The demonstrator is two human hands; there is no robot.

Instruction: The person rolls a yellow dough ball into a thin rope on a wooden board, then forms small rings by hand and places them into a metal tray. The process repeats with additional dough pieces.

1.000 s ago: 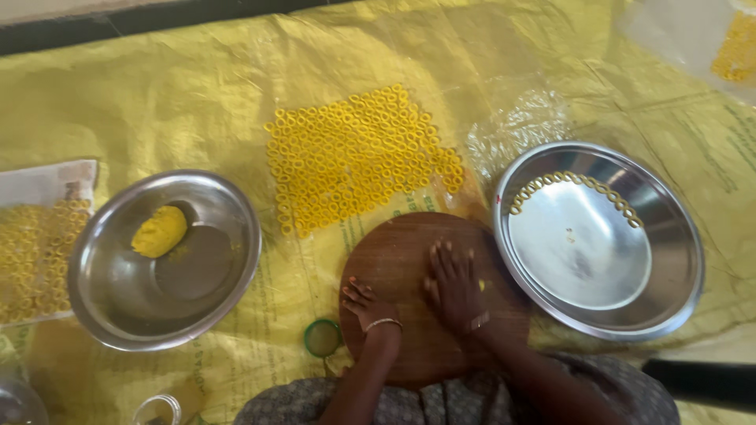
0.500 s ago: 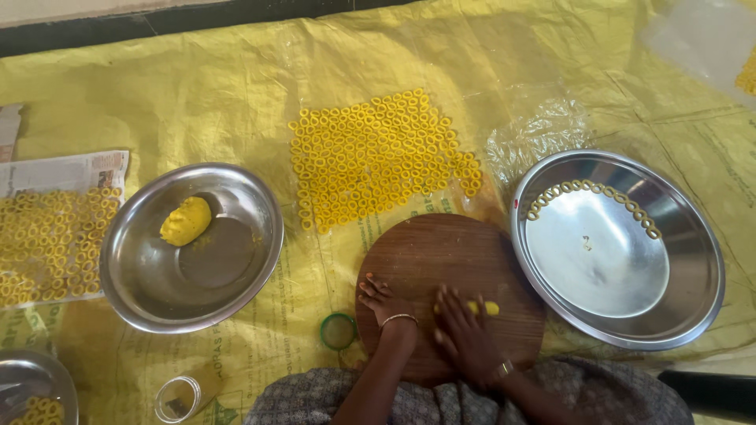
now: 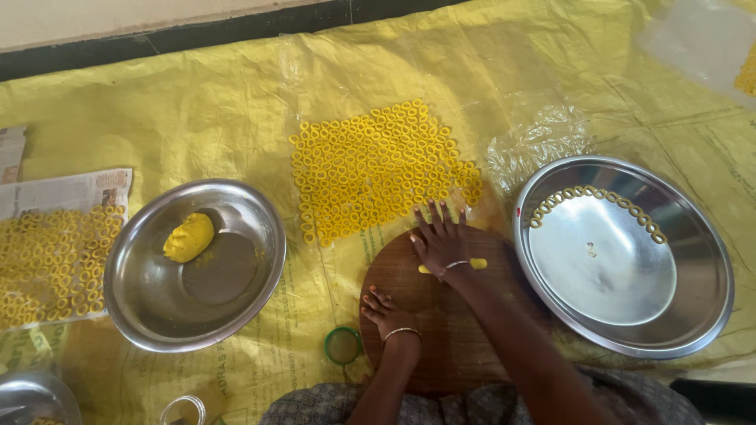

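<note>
A round wooden board [image 3: 409, 271] lies on the yellow sheet in front of me. My right hand [image 3: 439, 240] lies flat, fingers spread, on a thin roll of yellow dough [image 3: 475, 264] at the board's far side. The roll's ends stick out on both sides of the palm. My left hand [image 3: 387, 312] rests flat on the board's near left part with nothing in it. Beyond the board, several yellow dough rings [image 3: 378, 167] lie packed together on clear plastic.
A steel bowl [image 3: 240, 303] at left holds a lump of yellow dough [image 3: 188, 237]. A wide steel plate [image 3: 709, 299] at right has a row of rings [image 3: 598, 201] along its far rim. More rings [image 3: 51, 264] dry on newspaper at far left. A small green-rimmed lid [image 3: 343, 345] sits beside the board.
My right hand has slid forward across the board to its far edge, stretching the dough into a longer roll. My left hand stayed on the board.
</note>
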